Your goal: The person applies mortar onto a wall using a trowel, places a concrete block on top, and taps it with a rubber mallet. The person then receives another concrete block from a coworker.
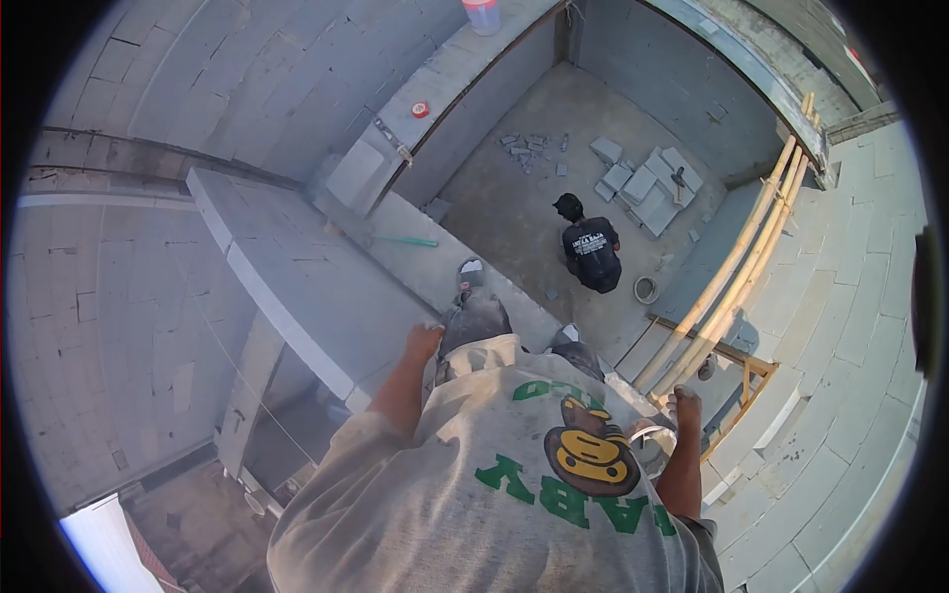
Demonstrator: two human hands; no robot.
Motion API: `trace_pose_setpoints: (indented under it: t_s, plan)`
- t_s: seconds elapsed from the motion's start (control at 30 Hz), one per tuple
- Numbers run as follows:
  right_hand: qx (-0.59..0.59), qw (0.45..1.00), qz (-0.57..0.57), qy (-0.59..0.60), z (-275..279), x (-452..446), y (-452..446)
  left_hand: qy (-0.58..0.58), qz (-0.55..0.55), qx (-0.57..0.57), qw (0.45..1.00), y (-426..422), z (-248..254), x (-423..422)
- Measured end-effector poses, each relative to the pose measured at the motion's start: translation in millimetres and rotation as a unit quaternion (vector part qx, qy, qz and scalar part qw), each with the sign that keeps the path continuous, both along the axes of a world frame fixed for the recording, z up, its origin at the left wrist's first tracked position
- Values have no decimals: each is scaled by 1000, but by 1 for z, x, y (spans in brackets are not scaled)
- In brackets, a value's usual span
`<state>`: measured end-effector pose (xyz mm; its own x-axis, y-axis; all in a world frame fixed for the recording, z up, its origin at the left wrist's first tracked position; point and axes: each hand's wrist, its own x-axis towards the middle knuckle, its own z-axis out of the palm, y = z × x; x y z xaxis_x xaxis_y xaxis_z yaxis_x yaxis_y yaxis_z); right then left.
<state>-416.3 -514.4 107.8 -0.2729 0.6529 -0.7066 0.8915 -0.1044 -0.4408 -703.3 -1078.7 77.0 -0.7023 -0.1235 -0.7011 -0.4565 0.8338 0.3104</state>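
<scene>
My left hand (425,341) hangs beside my dusty trouser leg (476,321), fingers loosely bent, with no object seen in it. On the other side, my right hand (684,406) is held out near the lower ends of the bamboo poles (727,287); its fingers are bent and slightly apart, and nothing shows in them. A pale bucket (649,435) is partly hidden between that hand and my shirt. Both my feet are on top of a grey block wall (524,301), one sandal (471,274) showing more fully than the other.
Below, a person (591,242) in dark clothes crouches beside a round container (646,290). Stacked blocks (652,188), a hammer (678,179) and broken pieces (524,148) lie on that floor. A green strip (407,240), red tape roll (420,110) and plastic tub (482,15) rest along the wall tops.
</scene>
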Motion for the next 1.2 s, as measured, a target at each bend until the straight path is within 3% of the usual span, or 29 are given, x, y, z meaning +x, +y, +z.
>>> trace_pose_setpoints:
  t_s: [0.13,0.23,0.33,0.4,0.43,0.5,0.6,0.67,0.73,0.83,0.87,0.93,1.03,1.2]
  plan:
    - [-13,998,-37,44,-11,-53,-22,51,39,44,997,-19,1,-43]
    - [-65,996,-64,-2,-16,-86,-70,65,41,59,995,-54,1,-101]
    - [-124,990,-43,-58,-20,-121,-143,118,52,57,990,-100,5,-165]
    - [-151,985,15,-83,-12,-153,-197,122,126,104,979,-145,1,-206]
    - [-152,984,15,-91,11,-183,-227,134,114,87,981,-169,-2,-225]
    - [-83,980,127,-128,70,-243,-275,152,68,33,985,-216,-5,-258]
    - [-126,989,72,-33,46,-241,-280,205,19,6,979,-292,-58,-300]
    - [-114,988,93,-47,39,-248,-268,246,11,10,969,-296,-57,-309]
    - [-104,986,122,-56,27,-261,-246,240,253,187,918,-247,15,-317]
    - [-68,989,114,-67,-8,-261,-211,231,343,281,866,-210,19,-299]
    - [-39,991,110,-64,-26,-263,-196,209,352,286,866,-202,18,-287]
    - [-91,994,3,-53,-41,-277,-181,205,360,311,856,-189,26,-284]
    - [-56,991,122,-29,-18,-325,-204,153,409,311,844,-186,35,-302]
    - [11,977,206,-47,-21,-407,-244,234,395,310,833,-237,-4,-366]
